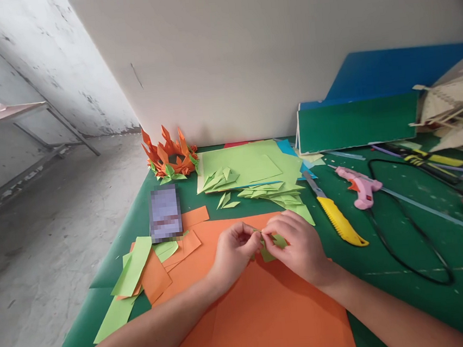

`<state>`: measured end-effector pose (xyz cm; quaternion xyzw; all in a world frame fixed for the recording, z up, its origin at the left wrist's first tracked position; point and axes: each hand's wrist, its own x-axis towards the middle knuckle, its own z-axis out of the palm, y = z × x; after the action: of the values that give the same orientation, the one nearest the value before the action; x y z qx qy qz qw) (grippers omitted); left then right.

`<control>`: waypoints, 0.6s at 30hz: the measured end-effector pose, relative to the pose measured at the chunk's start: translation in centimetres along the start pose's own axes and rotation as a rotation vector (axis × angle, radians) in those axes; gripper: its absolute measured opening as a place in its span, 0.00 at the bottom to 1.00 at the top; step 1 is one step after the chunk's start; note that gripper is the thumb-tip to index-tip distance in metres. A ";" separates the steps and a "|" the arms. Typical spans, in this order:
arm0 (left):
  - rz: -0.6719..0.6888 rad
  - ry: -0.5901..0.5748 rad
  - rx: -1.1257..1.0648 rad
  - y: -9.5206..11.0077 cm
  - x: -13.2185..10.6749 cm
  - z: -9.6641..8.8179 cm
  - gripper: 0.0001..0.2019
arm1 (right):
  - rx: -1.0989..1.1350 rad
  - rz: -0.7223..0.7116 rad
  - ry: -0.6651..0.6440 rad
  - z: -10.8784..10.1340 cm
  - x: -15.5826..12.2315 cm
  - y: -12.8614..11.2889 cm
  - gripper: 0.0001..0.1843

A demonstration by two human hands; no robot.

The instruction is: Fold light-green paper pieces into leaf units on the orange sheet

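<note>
Both my hands meet over a large orange paper sheet [265, 312] on the green table [418, 243]. My left hand [234, 250] and my right hand [297, 242] each pinch a small light green folded paper piece [268, 244] between fingertips. Just beyond lie several folded green paper points [216, 180] on light green sheets [251, 163]. An orange and green folded paper crown [169, 156] stands at the far left of the table.
A yellow utility knife [336, 215] and a pink glue gun [359, 185] with its black cord lie to the right. Green and orange paper scraps [138, 275] and a phone [164, 212] lie left. A white board [269, 50], blue and green card [357, 120] stand behind.
</note>
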<state>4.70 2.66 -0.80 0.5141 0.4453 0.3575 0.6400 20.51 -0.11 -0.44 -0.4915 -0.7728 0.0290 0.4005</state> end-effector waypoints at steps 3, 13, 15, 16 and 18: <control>-0.049 -0.004 -0.023 0.1 0.0 -0.2 0.11 | -0.128 -0.131 -0.023 -0.2 -0.1 0.5 0.08; -0.109 -0.088 -0.111 1.1 -0.2 -1.0 0.16 | -0.120 -0.348 -0.047 -1.0 -0.1 1.7 0.11; -0.094 -0.091 -0.125 1.1 -0.2 -1.2 0.15 | -0.108 -0.354 -0.052 -1.0 -0.1 1.8 0.11; -0.085 -0.096 -0.128 1.1 -0.2 -1.2 0.15 | -0.100 -0.352 -0.053 -1.0 -0.1 1.8 0.11; -0.076 -0.101 -0.126 1.1 -0.2 -1.2 0.15 | -0.074 -0.338 -0.049 -0.9 -0.2 1.8 0.11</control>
<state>3.50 3.16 0.26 0.4729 0.4082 0.3340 0.7059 22.47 0.41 -0.75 -0.3681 -0.8546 -0.0553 0.3621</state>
